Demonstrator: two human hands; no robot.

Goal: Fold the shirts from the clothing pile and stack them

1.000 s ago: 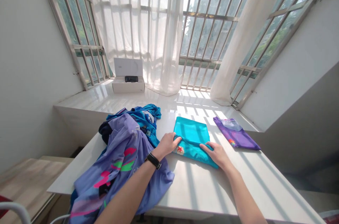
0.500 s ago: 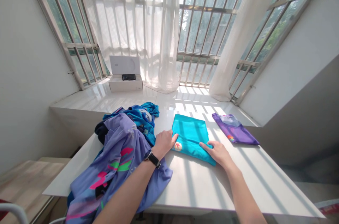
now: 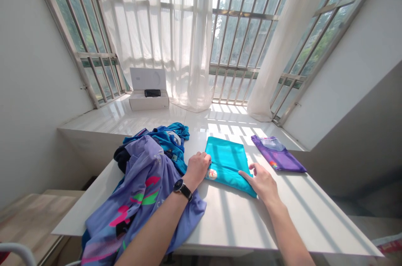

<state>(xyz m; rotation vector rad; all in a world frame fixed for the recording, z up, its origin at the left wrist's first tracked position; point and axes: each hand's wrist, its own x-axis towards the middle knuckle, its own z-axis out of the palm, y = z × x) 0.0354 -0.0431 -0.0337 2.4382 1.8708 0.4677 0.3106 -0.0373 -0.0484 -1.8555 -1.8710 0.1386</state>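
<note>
your left hand (image 3: 198, 168) curls at the left edge of the folded teal cloth (image 3: 228, 153), and whether its fingers pinch it i cannot tell; your right hand (image 3: 262, 182), thumb and fingers apart, rests at the opposite edge, probably to square the fold on the bench (image 3: 241, 232). the cloth looks thin, smooth and roughly rectangular, while the lavender garment (image 3: 169, 199) slumps in loose, soft folds

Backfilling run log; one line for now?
left hand: at teal cloth, left edge; right hand: at its right edge; purple garment: folded
</note>
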